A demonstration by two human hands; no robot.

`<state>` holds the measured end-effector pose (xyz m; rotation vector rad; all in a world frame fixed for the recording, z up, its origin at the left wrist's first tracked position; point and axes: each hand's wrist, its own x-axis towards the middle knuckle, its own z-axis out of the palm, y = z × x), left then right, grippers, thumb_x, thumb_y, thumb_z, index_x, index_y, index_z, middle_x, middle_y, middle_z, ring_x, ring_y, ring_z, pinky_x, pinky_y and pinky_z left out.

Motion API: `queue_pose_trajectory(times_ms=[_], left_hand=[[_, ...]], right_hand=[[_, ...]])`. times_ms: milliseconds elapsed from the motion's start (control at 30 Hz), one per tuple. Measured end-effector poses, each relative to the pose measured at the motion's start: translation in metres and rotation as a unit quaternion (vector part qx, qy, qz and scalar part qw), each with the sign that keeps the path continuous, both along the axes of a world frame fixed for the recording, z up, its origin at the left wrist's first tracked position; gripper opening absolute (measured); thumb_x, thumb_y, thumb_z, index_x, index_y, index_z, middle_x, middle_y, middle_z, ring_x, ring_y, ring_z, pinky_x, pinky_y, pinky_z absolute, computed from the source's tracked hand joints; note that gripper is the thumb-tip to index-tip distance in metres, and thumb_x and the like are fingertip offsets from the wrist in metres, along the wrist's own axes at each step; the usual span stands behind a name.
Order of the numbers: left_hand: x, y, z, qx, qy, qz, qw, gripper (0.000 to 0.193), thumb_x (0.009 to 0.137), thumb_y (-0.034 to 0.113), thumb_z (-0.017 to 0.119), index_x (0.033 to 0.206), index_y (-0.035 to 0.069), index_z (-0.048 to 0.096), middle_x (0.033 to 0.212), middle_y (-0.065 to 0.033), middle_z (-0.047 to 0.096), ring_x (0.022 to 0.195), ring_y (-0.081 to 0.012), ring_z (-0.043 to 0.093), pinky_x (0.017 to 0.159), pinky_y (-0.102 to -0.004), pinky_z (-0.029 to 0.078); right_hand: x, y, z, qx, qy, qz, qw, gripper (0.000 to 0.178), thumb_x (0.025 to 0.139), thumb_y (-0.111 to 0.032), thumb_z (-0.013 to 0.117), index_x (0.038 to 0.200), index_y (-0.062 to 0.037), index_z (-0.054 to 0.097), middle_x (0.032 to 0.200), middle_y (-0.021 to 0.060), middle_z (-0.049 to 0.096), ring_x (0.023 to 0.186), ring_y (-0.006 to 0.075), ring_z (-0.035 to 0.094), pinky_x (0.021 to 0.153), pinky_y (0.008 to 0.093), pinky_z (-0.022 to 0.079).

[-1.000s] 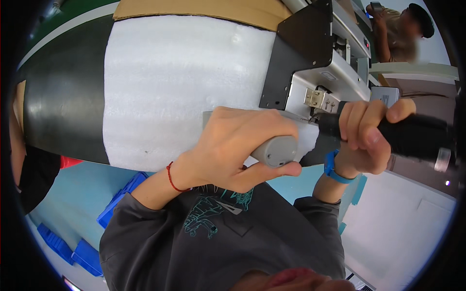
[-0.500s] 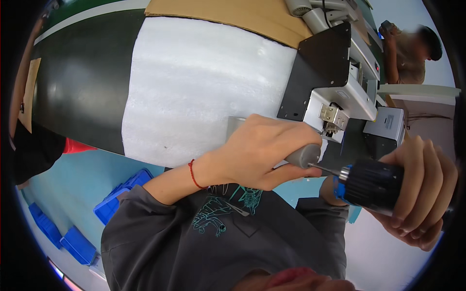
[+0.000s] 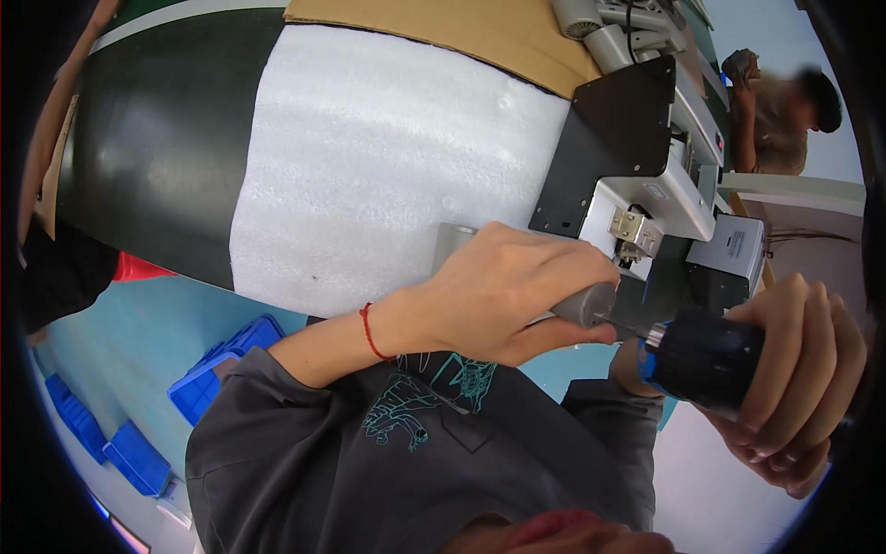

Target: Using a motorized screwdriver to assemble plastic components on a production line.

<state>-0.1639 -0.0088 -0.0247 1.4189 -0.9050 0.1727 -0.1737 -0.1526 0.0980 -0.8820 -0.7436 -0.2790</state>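
Note:
My left hand (image 3: 517,291) is closed round a grey device with a rounded end (image 3: 588,305), and its fingers cover most of the body. The device's flat grey part (image 3: 453,242) shows beyond the back of the hand, over the white foam sheet (image 3: 388,157). In my right hand (image 3: 798,369) is a black power screwdriver (image 3: 712,362) with a blue ring. Its thin bit points left and reaches the end face of the grey device. Whether the tip sits in a screw is too small to tell.
A white and black machine with a metal fixture (image 3: 635,231) stands right of the foam. Cardboard (image 3: 443,32) lies behind it on the dark table (image 3: 157,157). Blue bins (image 3: 221,365) are on the floor at left. Another person (image 3: 784,115) works at the far right.
The view has shifted slightly. My right hand and the screwdriver sit a little lower, with the bit still at the device's end. The left hand keeps its hold.

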Motion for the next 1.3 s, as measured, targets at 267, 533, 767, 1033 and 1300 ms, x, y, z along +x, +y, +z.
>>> queue_pose_trajectory(times_ms=[267, 533, 767, 1033, 1300], left_hand=[[-0.003, -0.004, -0.003, -0.015, 0.016, 0.007, 1.000, 0.034, 0.065, 0.019, 0.072, 0.091, 0.004, 0.056, 0.074, -0.0087, 0.058, 0.063, -0.0287, 0.058, 0.053, -0.0321, 0.045], [0.000, 0.002, -0.008, -0.009, 0.016, 0.024, 1.000, 0.036, 0.067, 0.028, 0.074, 0.087, 0.004, 0.057, 0.072, -0.0073, 0.057, 0.060, -0.0271, 0.057, 0.052, -0.0317, 0.045], [-0.001, 0.008, -0.003, 0.034, 0.042, 0.035, 0.998, 0.032, 0.071, 0.028, 0.073, 0.088, 0.005, 0.057, 0.072, -0.0074, 0.058, 0.060, -0.0253, 0.058, 0.052, -0.0304, 0.045], [0.091, 0.078, 0.037, 0.271, -0.091, 0.232, 0.930, 0.026, 0.078, 0.030, 0.068, 0.089, 0.008, 0.058, 0.067, -0.0094, 0.060, 0.059, -0.0256, 0.060, 0.051, -0.0322, 0.045], [0.325, 0.229, -0.009, 0.732, -0.030, 0.295, 0.613, 0.044, 0.075, 0.029, 0.059, 0.113, 0.007, 0.056, 0.102, -0.0155, 0.062, 0.098, -0.0350, 0.057, 0.087, -0.0443, 0.045]], right_hand=[[-0.005, 0.002, -0.006, -0.051, 0.060, -0.045, 0.996, 0.045, 0.076, -0.010, 0.064, 0.114, -0.0069, 0.041, 0.063, -0.0006, 0.053, 0.051, 0.0052, 0.054, 0.053, 0.0161, 0.049], [-0.023, -0.022, 0.000, -0.108, 0.125, -0.075, 0.983, 0.044, 0.072, -0.011, 0.067, 0.108, -0.0059, 0.042, 0.062, -0.0016, 0.053, 0.051, 0.0033, 0.054, 0.054, 0.0136, 0.049], [-0.039, -0.039, 0.007, -0.113, 0.132, -0.095, 0.980, 0.043, 0.069, -0.011, 0.070, 0.102, -0.0050, 0.043, 0.060, -0.0025, 0.053, 0.051, 0.0017, 0.054, 0.055, 0.0114, 0.048], [-0.011, -0.055, -0.003, 0.033, -0.093, -0.146, 0.984, 0.032, 0.078, -0.005, 0.061, 0.106, -0.0071, 0.045, 0.057, -0.0030, 0.045, 0.044, 0.0055, 0.046, 0.045, 0.0141, 0.039], [-0.002, -0.066, -0.059, -0.053, 0.065, -0.205, 0.975, 0.043, 0.076, -0.006, 0.057, 0.115, -0.0080, 0.039, 0.056, -0.0004, 0.043, 0.044, 0.0104, 0.039, 0.045, 0.0248, 0.036]])
